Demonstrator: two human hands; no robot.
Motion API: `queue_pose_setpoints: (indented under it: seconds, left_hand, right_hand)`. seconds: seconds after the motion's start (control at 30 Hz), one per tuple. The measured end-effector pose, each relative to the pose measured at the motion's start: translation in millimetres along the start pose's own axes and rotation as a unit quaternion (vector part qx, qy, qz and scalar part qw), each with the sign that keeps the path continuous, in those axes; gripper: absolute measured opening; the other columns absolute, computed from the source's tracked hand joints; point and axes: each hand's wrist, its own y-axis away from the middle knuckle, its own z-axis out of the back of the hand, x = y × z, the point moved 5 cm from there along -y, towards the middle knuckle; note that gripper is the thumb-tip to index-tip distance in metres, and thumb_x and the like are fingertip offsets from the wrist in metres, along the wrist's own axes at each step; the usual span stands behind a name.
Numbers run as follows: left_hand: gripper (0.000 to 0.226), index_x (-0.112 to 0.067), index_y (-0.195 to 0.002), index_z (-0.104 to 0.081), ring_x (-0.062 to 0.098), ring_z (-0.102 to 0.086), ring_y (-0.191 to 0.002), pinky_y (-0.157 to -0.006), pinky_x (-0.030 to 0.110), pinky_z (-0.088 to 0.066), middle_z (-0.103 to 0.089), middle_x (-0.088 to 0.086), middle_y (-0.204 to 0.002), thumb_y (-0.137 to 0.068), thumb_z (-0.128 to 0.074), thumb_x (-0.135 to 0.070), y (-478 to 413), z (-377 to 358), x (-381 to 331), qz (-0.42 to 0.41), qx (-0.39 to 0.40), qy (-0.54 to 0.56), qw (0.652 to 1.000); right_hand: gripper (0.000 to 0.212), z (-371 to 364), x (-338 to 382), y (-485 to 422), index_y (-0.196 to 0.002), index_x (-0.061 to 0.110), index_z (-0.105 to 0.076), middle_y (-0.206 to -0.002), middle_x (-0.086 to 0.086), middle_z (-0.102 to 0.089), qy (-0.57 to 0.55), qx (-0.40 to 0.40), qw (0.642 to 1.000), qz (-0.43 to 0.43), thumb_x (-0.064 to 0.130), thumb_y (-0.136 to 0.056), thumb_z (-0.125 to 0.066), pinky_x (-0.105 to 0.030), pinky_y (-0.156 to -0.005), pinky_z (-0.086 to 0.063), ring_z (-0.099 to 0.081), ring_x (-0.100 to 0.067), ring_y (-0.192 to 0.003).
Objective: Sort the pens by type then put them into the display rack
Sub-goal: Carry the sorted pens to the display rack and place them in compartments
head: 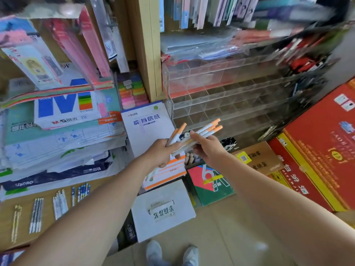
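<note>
Orange-capped pens (206,131) in both hands, centre frame, just below the clear display rack (226,96).
Paper stacks (57,135) crowd the left, red boxes (317,150) the right; sorted pens (37,214) lie in rows on the wooden surface (26,208) at lower left, above a tiled floor (221,237). The left hand (163,153) grips a few pens in curled fingers; the right hand (209,148) pinches a larger bundle.

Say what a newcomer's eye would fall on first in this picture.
At centre, the left hand and right hand each grip a bunch of orange-capped pens. Behind them stands the clear display rack, and bright red boxes fill the right edge; sorted pen rows lie lower left.
</note>
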Motion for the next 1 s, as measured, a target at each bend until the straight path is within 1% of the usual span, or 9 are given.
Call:
queue_pose_setpoints:
  seconds: [0.07, 0.17, 0.2, 0.3, 0.5, 0.6, 0.73, 0.9, 1.0]
  left_hand:
    - [0.032, -0.004, -0.112, -0.056, 0.011, -0.026, -0.037, -0.039, 0.020, -0.024, -0.055, -0.004, -0.048, -0.098, -0.052, -0.032, -9, 9, -9, 0.005, -0.001, 0.009, 1.000]
    - [0.025, -0.006, -0.105, -0.055, 0.010, -0.025, -0.038, -0.038, 0.019, -0.023, -0.039, -0.003, -0.047, -0.097, -0.054, -0.029, -27, 26, -20, 0.003, -0.029, 0.005, 1.000]
    - [0.024, -0.006, -0.106, -0.056, 0.010, -0.025, -0.037, -0.038, 0.018, -0.023, -0.040, -0.001, -0.050, -0.097, -0.055, -0.028, -35, 34, -22, 0.000, -0.049, 0.008, 0.999]
    - [0.024, -0.006, -0.107, -0.062, 0.011, -0.030, -0.035, -0.039, 0.018, -0.026, -0.060, 0.004, -0.069, -0.097, -0.053, -0.026, -56, 59, -25, -0.003, -0.109, 0.007, 0.994]
    - [0.020, -0.005, -0.098, -0.064, 0.017, -0.036, -0.047, -0.046, 0.024, -0.029, -0.052, 0.005, -0.067, -0.096, -0.050, -0.020, -87, 82, -40, 0.018, -0.110, -0.005, 0.994]
    - [0.021, -0.001, -0.103, -0.061, 0.017, -0.037, -0.051, -0.045, 0.023, -0.030, -0.048, 0.006, -0.066, -0.097, -0.049, -0.017, -97, 84, -45, 0.035, -0.092, 0.013, 0.995]
    - [0.021, 0.002, -0.108, -0.057, 0.016, -0.039, -0.050, -0.044, 0.024, -0.034, -0.047, 0.005, -0.067, -0.097, -0.051, -0.015, -107, 84, -47, 0.062, -0.054, 0.013, 0.996]
    - [0.017, -0.001, -0.105, -0.055, 0.015, -0.041, -0.050, -0.045, 0.024, -0.036, -0.047, 0.005, -0.068, -0.097, -0.051, -0.016, -111, 84, -46, 0.085, -0.056, 0.032, 0.994]
    - [0.014, -0.002, -0.102, -0.055, 0.014, -0.041, -0.048, -0.046, 0.024, -0.037, -0.047, 0.005, -0.068, -0.098, -0.051, -0.015, -112, 82, -47, 0.096, -0.054, 0.031, 0.993]
  right_hand:
    - [0.017, -2, 11, -7, -0.077, 0.007, -0.060, -0.062, -0.005, -0.056, 0.000, -0.001, 1.000, 0.000, 0.017, -0.090, -0.066, -0.019, -0.048, -0.047, -0.049, -0.012, -0.047]
    - [0.016, -6, 28, -23, -0.078, 0.008, -0.061, -0.065, -0.005, -0.058, 0.020, -0.010, 1.000, 0.017, 0.018, -0.089, -0.067, -0.019, -0.051, -0.050, -0.053, -0.011, -0.049]
    - [0.016, -7, 35, -30, -0.078, 0.008, -0.062, -0.066, -0.005, -0.059, 0.026, -0.025, 0.999, 0.022, 0.019, -0.089, -0.067, -0.019, -0.052, -0.050, -0.053, -0.011, -0.050]
    - [0.017, -9, 55, -52, -0.078, 0.009, -0.062, -0.068, -0.005, -0.060, 0.021, -0.089, 0.995, 0.038, 0.021, -0.087, -0.070, -0.024, -0.058, -0.053, -0.055, -0.013, -0.053]
    - [0.020, -12, 102, -89, -0.073, 0.012, -0.061, -0.062, -0.001, -0.064, 0.019, -0.168, 0.982, 0.086, 0.024, -0.085, -0.071, -0.032, -0.077, -0.054, -0.060, -0.013, -0.057]
    - [0.020, -17, 113, -107, -0.074, 0.013, -0.062, -0.062, -0.001, -0.063, 0.023, -0.191, 0.977, 0.093, 0.026, -0.086, -0.071, -0.031, -0.074, -0.055, -0.061, -0.012, -0.055]
    - [0.018, -21, 117, -127, -0.075, 0.014, -0.062, -0.063, 0.000, -0.063, 0.039, -0.198, 0.975, 0.090, 0.025, -0.086, -0.070, -0.024, -0.061, -0.052, -0.060, -0.009, -0.052]
    - [0.024, -19, 111, -151, -0.066, 0.014, -0.061, -0.061, -0.002, -0.064, 0.132, -0.183, 0.973, 0.055, 0.026, -0.084, -0.072, -0.034, -0.070, -0.055, -0.059, -0.015, -0.055]
    - [0.025, -18, 110, -159, -0.065, 0.014, -0.060, -0.062, -0.003, -0.063, 0.167, -0.163, 0.972, 0.033, 0.024, -0.084, -0.073, -0.033, -0.069, -0.055, -0.058, -0.014, -0.053]
